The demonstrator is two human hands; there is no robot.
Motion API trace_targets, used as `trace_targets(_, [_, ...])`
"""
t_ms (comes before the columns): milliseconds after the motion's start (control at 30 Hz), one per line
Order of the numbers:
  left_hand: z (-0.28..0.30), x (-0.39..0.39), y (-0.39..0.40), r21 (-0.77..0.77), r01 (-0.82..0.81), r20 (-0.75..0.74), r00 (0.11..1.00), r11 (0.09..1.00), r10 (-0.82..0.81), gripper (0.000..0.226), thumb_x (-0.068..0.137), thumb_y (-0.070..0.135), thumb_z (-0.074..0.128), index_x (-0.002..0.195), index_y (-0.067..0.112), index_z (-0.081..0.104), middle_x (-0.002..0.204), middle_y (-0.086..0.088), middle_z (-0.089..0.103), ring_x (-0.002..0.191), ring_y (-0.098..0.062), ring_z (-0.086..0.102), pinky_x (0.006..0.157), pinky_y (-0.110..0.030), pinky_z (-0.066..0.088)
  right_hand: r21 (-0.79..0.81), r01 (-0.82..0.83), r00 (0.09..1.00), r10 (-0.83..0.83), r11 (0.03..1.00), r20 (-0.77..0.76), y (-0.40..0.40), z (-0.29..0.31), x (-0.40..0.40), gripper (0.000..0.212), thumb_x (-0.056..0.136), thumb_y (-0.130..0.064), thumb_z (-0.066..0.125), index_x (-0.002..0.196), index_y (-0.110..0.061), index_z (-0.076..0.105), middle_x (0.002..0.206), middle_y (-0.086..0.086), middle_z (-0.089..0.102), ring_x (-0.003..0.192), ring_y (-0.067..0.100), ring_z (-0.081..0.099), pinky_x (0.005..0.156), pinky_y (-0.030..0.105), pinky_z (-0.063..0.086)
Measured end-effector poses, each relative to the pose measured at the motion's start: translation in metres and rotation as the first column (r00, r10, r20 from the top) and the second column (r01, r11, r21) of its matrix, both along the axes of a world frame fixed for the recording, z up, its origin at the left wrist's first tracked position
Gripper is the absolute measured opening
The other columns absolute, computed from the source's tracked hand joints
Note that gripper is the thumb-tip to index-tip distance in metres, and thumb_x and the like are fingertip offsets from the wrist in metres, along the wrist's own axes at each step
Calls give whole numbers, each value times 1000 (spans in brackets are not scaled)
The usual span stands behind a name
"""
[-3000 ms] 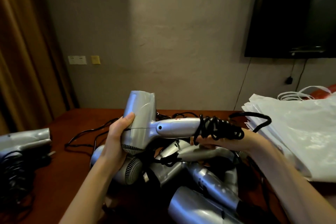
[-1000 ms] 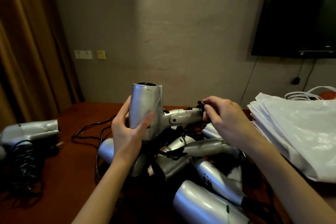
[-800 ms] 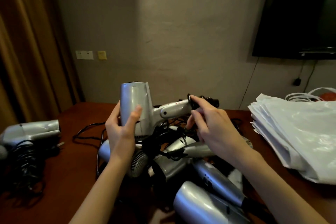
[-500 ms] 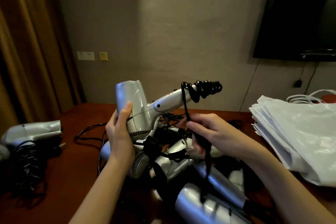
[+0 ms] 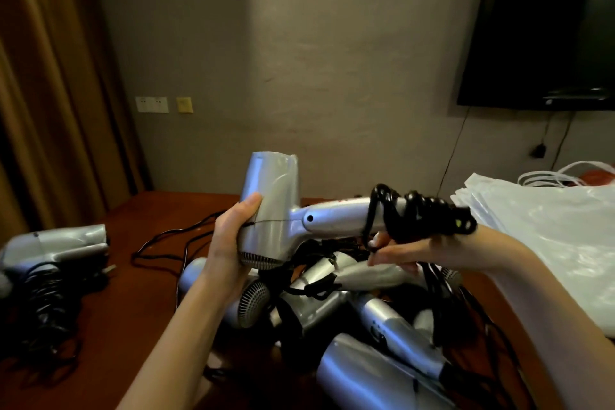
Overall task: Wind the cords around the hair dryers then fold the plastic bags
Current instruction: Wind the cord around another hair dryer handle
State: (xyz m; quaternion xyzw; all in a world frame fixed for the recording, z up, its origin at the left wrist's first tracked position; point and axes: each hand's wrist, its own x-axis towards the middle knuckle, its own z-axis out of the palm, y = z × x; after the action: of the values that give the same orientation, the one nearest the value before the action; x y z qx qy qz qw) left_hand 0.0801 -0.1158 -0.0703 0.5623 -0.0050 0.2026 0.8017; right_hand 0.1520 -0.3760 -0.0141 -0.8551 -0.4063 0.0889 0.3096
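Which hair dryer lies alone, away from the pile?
The hair dryer at the far left, lying apart on the table; the others are piled centrally or held.

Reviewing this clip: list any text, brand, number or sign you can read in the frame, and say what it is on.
No text can be read anywhere in this frame.
Held hair dryer: small red marks on the handle, too blurred to read.
Television: screen dark, no brand legible.
Wall plates: no lettering shows.
Plastic bags: plain white, no print visible.
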Motion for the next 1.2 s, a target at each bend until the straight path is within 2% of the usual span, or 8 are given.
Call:
trace_targets(133, [-3, 1, 2, 62, 4, 13, 1000, 998, -5, 84, 45, 65, 82, 96, -1, 67, 90, -24, 62, 77, -32, 59, 65, -34, 48, -136, 42, 992, -25, 990, 121, -11, -6, 15, 51, 90, -19, 65, 40, -27, 63, 46, -17, 58, 54, -3, 60, 63, 16, 44])
trace_targets(267, [-1, -1, 0, 69, 12, 19, 1000, 998, -13, 90, 33, 72, 83, 90, 3, 72, 86, -22, 65, 71, -28, 64, 60, -31, 53, -2, -20, 877, 19, 1000, 481, 3, 10, 16, 18, 76, -14, 61, 70, -31, 64, 72, -15, 60, 66, 4, 58, 59, 32, 49])
trace_targets(400, [-3, -2, 4, 44, 2, 3, 1000, 999, -2, 108, 29, 71, 85, 102, -5, 63, 90, -25, 60, 72, -29, 61, 61, -32, 51, -62, 132, 787, -67, 989, 613, 5, 9, 16, 13, 80, -22, 65, 91, -29, 64, 97, -13, 51, 87, 17, 60, 70, 43, 51])
trace_targets(600, [1, -6, -2, 138, 73, 27, 997, 988, -78, 87, 31, 68, 86, 89, 6, 71, 78, -17, 66, 64, -24, 65, 55, -29, 53, -85, 570, 717, -443, 818, 538, 6, 19, 7, 54, 83, -68, 50, 85, -16, 65, 83, 6, 66, 83, 28, 61, 74, 35, 51])
trace_targets(767, [6, -7, -4, 337, -49, 120, 993, 940, 9, 26, 55, 52, 70, 69, 30, 72, 65, 5, 60, 60, -8, 55, 53, -22, 43, 15, 352, 927, -351, 936, 130, 14, 15, 3, 38, 90, -36, 64, 61, -11, 61, 46, -3, 56, 44, 12, 49, 46, 21, 37])
trace_targets(900, [5, -7, -7, 334, -81, 149, 988, 939, 32, 28, 61, 49, 65, 77, 27, 73, 72, 1, 62, 68, -16, 57, 57, -30, 44, 175, 182, 980, -192, 968, 43, 11, 18, 3, 12, 89, -14, 64, 78, -15, 68, 70, 0, 63, 66, 11, 55, 68, 31, 44])
trace_targets(1000, [3, -7, -6, 321, -94, 153, 987, 943, 46, 30, 62, 50, 65, 81, 28, 74, 73, 2, 65, 68, -15, 60, 57, -27, 48, 177, 54, 998, -49, 983, -32, 3, 24, -6, 14, 92, -7, 59, 89, -17, 70, 88, -1, 72, 82, 6, 65, 79, 19, 49])
trace_targets(1200, [1, -5, -6, 317, -165, 167, 979, 934, 116, 39, 63, 50, 66, 90, 22, 72, 78, 2, 71, 72, -12, 67, 56, -22, 51, 225, 48, 995, -67, 973, 75, 3, 30, -9, 18, 95, -20, 55, 91, -17, 72, 71, -13, 65, 68, 1, 57, 66, 14, 43])
